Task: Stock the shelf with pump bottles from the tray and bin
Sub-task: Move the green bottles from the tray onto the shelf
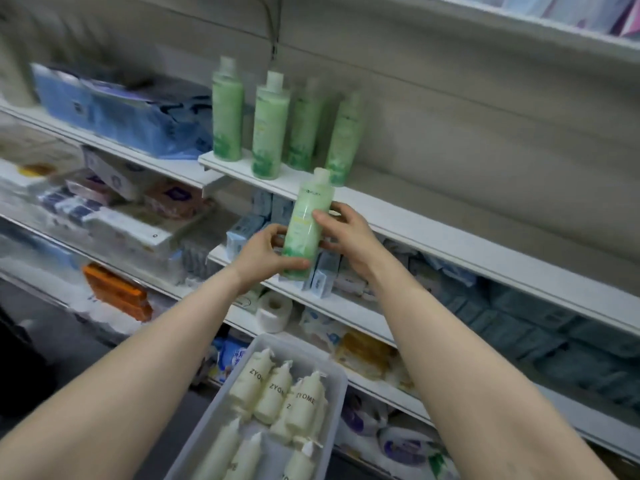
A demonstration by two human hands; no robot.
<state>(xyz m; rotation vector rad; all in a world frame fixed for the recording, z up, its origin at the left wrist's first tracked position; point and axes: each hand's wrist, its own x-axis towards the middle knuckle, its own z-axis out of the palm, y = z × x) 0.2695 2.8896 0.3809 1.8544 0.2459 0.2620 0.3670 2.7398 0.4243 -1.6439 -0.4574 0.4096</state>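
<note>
A person raises a green bottle (307,230) with both hands toward a white shelf (433,220) in a shop aisle, where four matching green bottles (270,126) already stand upright in two short rows at the shelf's left end. The left hand (265,252) grasps the bottle low on its body, fingers (294,263) curled under the base, while the right hand (346,233) wraps around the middle from the right side. The bottle is upright, slightly tilted, just in front of the shelf edge and a little below it, near the row already placed. Below, near the camera, a clear plastic tray (337,375) holds cream-coloured bottles (273,393) lying on their sides. The green bottle looks full and fairly heavy for its slim shape, its smooth plastic wall likely slippery and able to give a little under pressure, so a hold around the lower body seems the steadiest way to set it down
</note>
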